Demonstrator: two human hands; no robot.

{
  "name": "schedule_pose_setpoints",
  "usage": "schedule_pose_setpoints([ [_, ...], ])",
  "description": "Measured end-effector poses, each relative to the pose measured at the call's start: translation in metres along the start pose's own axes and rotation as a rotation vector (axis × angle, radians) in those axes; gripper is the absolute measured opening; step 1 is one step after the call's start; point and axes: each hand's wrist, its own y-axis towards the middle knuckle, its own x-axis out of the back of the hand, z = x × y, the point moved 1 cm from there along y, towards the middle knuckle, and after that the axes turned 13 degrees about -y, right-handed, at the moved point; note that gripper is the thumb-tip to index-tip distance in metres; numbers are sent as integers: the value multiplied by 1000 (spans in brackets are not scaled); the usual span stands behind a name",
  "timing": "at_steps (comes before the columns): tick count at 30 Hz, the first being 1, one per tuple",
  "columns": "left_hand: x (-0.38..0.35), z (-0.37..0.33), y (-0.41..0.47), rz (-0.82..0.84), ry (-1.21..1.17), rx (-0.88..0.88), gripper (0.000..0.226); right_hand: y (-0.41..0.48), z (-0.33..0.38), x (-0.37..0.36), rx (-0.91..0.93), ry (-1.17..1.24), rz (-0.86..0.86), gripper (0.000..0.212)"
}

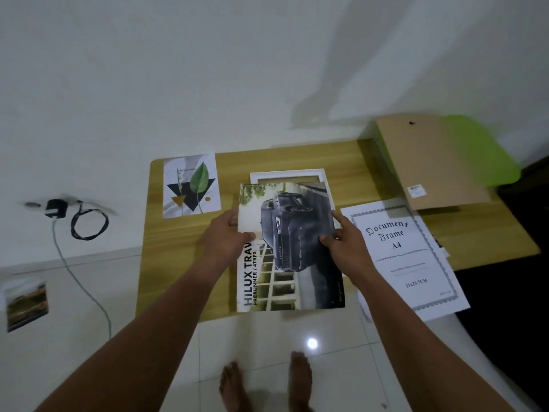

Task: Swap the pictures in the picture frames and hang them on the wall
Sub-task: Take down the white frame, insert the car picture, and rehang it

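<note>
A car picture (292, 248) printed with a dark pickup and the words HILUX is held over the wooden table (181, 239). My left hand (230, 233) grips its left edge, thumb on top. My right hand (341, 236) pinches its right edge with the forefinger stretched along the paper. Under the picture's far end lies a white picture frame (286, 174), mostly covered. A leaf picture (191, 185) lies flat at the table's far left. A white sheet reading Document Frame A4 (407, 257) lies to the right.
A brown backing board (430, 162) leans over a green object (481, 150) at the table's far right. A black charger with a coiled cable (86, 218) hangs on the white wall at left. A small photo (26, 304) is at lower left. My bare feet stand on white tiles.
</note>
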Motion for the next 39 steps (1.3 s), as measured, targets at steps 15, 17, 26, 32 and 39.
schedule_pose_setpoints([
  [15,-65,30,56,-146,478,-86,62,94,-31,13,201,-527,-71,29],
  [17,-66,35,55,-86,584,-125,66,93,-36,12,301,-677,-82,38],
  [26,-73,32,46,172,920,-242,73,91,-57,-2,560,-1017,162,71],
  [32,-76,38,46,260,1113,-245,77,95,-54,-4,552,-1022,127,71],
  [39,-79,49,48,252,1191,-255,85,97,-52,-11,529,-1079,109,69],
])
